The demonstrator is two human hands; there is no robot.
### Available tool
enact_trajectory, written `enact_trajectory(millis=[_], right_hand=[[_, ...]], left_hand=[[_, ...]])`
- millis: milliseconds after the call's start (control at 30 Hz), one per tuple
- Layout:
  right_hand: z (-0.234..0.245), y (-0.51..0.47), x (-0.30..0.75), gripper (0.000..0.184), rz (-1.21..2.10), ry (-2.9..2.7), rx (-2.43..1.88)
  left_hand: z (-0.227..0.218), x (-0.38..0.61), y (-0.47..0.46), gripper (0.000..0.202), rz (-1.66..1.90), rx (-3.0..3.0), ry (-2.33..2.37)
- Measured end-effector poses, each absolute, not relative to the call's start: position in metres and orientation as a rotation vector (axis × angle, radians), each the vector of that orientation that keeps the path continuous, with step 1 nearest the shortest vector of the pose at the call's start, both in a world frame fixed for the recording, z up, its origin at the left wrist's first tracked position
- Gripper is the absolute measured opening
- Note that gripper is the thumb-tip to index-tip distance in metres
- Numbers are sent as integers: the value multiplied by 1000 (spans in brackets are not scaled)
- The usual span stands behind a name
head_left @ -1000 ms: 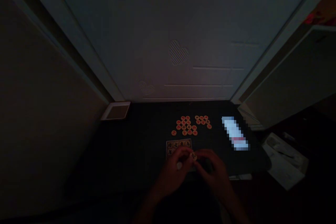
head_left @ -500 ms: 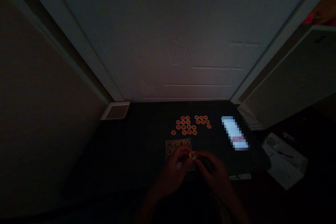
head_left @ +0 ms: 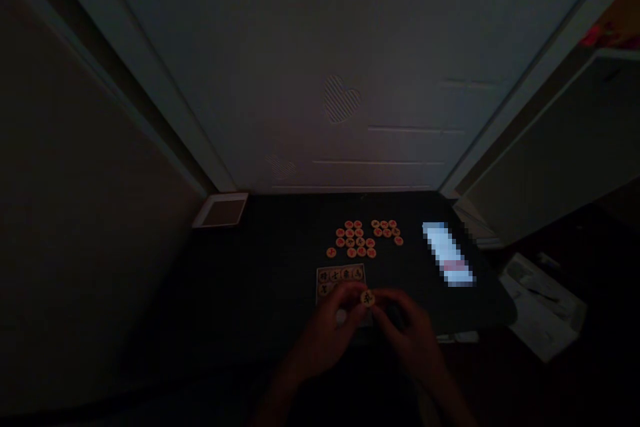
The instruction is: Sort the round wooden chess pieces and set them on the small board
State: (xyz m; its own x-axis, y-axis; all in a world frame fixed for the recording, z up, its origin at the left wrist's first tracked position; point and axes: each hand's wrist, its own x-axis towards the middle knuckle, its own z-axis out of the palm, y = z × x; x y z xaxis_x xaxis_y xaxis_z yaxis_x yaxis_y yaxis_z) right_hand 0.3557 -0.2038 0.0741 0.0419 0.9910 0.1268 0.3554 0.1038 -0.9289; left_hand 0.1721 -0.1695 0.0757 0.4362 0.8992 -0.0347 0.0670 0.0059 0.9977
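Between the fingertips of both hands is a round Chinese chess piece [head_left: 368, 298], its dark character facing up toward me. My left hand [head_left: 333, 323] pinches it from the left, and my right hand [head_left: 403, 320] grips it from the right. Under and behind my left hand lies a box of chess pieces [head_left: 341, 274] with dark characters set in rows; its near part is hidden by my hands. Beyond it, several loose chess pieces [head_left: 351, 233], most with red characters, lie flat on the dark table [head_left: 260, 260]. A second cluster of pieces [head_left: 384, 225] sits to their right.
A bright, pixelated phone-like slab [head_left: 447, 253] lies at the table's right. At the far left corner stands a shallow tray or box lid [head_left: 221, 210]. A pale panel with embossed hearts [head_left: 343, 99] rises behind the table. White papers or packaging [head_left: 545, 310] lie lower right.
The chess piece has turned a little between my fingers, so its character sits at a different angle. Both hands stay in nearly the same place.
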Motion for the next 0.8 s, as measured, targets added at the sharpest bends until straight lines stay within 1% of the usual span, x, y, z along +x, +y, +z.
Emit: enact_trajectory(millis=[300, 700, 800], right_hand=[[71, -202, 351, 19, 876, -1445, -1395], [68, -202, 346, 22, 914, -1445, -1405], [66, -200, 345, 21, 897, -1467, -1377]], left_hand=[[76, 170, -170, 23, 830, 1517, 1003], [76, 168, -171, 18, 855, 1611, 1070], [74, 164, -172, 19, 843, 1616, 1066]])
